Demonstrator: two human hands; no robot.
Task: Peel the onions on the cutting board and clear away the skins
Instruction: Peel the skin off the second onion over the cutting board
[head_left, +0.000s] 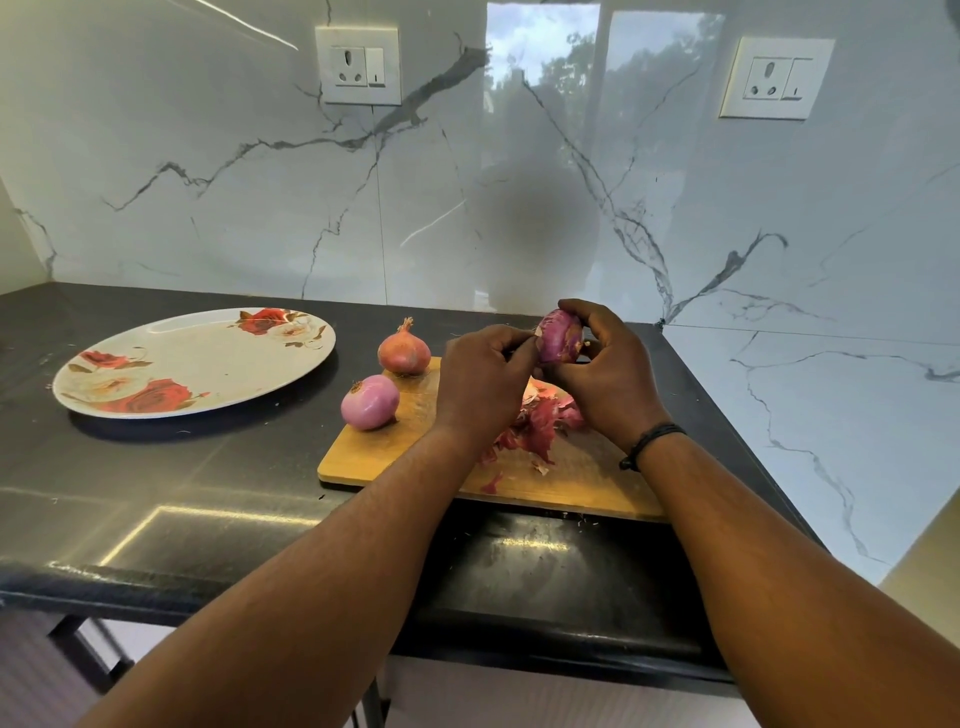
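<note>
My right hand (608, 369) grips a purple onion (558, 335) above the wooden cutting board (576, 483). My left hand (480, 374) pinches at the onion's left side, where a flap of skin shows. A pile of red onion skins (535, 426) lies on the board beneath my hands. A peeled pink onion (370, 401) sits at the board's left edge. An onion in its brown skin (404, 351) stands at the board's far left corner.
A white plate with red roses (192, 364) lies on the black countertop (156, 483) to the left of the board. The marble wall runs close behind and on the right. The counter's front edge is near my forearms.
</note>
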